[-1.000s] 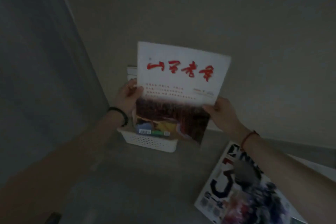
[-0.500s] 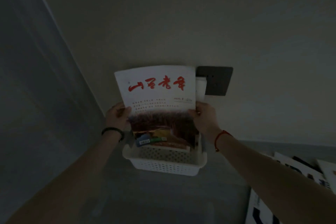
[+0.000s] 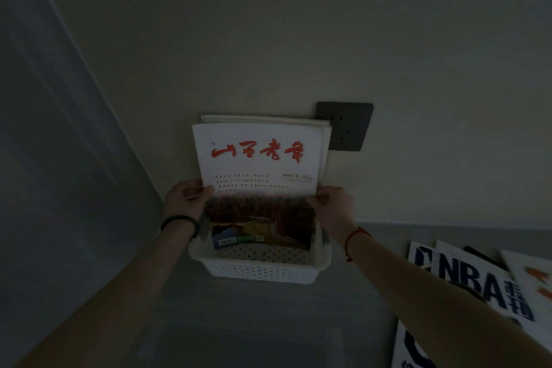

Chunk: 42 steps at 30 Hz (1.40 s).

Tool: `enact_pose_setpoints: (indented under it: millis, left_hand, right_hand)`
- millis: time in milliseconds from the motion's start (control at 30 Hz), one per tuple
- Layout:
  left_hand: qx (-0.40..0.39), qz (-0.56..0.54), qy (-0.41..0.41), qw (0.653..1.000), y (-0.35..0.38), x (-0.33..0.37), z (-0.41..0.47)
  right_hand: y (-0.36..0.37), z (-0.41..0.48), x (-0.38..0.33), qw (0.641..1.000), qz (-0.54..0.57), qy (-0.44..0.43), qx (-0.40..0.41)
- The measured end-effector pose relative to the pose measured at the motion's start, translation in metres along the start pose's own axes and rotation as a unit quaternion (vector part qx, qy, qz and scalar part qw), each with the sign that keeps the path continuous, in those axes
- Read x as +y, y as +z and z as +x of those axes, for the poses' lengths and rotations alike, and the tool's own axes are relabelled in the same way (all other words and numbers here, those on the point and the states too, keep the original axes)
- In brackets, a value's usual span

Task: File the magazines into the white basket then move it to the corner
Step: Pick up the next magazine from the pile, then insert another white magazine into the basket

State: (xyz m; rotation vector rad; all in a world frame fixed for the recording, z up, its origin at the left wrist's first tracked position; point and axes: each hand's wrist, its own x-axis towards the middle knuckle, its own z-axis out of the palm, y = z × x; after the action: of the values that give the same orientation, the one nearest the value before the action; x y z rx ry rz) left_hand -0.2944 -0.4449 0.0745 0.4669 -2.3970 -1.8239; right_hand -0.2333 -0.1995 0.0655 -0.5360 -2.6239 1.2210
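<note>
A white perforated basket (image 3: 263, 270) stands on the grey floor against the wall. A magazine with red brush lettering on a white cover (image 3: 260, 170) stands upright in it, its lower edge inside the basket. My left hand (image 3: 186, 202) grips the magazine's left edge and my right hand (image 3: 331, 206) grips its right edge. More white magazines (image 3: 324, 125) stand behind it in the basket, mostly hidden. The scene is dim.
Several loose magazines lie on the floor at the right, one with NBA lettering (image 3: 478, 281). A dark wall socket plate (image 3: 346, 125) sits behind the basket. A wall corner runs down at the left (image 3: 98, 92).
The magazine has come down from mid-air into the basket and now stands straighter, with both hands still on its edges. The view has shifted right, showing more floor magazines.
</note>
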Motion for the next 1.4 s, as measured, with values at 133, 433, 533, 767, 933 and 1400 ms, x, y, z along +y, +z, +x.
enact_pose_setpoints:
  millis: [133,433,533,767,933,1400]
  left_hand:
    - [0.023,-0.016,-0.003,1.000,0.001,0.004,-0.026]
    - [-0.182,-0.030,0.042,0.982,0.076,0.003,-0.171]
    - [-0.271,-0.021,-0.007,0.962,0.127,-0.005,-0.230]
    - [-0.414,-0.005,-0.155,0.897,0.237,-0.015,-0.354]
    - [-0.446,-0.001,-0.300,0.843,0.297,-0.018,-0.417]
    - [-0.406,-0.146,-0.317,0.844,0.363,-0.024,-0.502]
  right_hand:
    - [-0.017,-0.008,0.008,1.000,0.016,0.021,0.005]
    - [-0.120,-0.092,0.094,0.993,0.109,-0.006,-0.045]
    - [-0.175,-0.125,0.154,0.991,0.075,0.048,-0.099]
    - [-0.296,-0.180,0.281,0.989,-0.092,0.093,-0.074]
    - [-0.342,-0.189,0.349,0.976,-0.170,0.098,-0.097]
    - [-0.365,-0.176,0.343,0.908,-0.387,-0.148,-0.057]
